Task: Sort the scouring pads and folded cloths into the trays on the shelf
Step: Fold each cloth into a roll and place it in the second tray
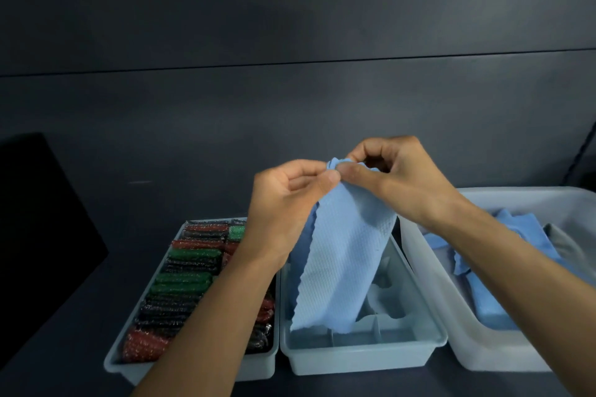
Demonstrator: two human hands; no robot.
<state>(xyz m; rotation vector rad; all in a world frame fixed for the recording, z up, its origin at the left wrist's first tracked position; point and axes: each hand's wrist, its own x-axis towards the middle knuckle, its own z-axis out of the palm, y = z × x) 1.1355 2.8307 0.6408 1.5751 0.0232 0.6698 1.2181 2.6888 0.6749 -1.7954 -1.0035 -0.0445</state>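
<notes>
Blue waffle-textured cloth point(342, 255) | hanging over middle tray point(364, 361), lower hem dipping into it | left grip point(283, 203), right grip point(396, 177): both pinching top edge, fingertips touching | handling, judged: light, limp, unbreakable; best taken along a fold, otherwise likely to fall open

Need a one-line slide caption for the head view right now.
Left hand and right hand pinch a blue cloth over the middle tray, scouring pads left, cloth bin right.
</notes>
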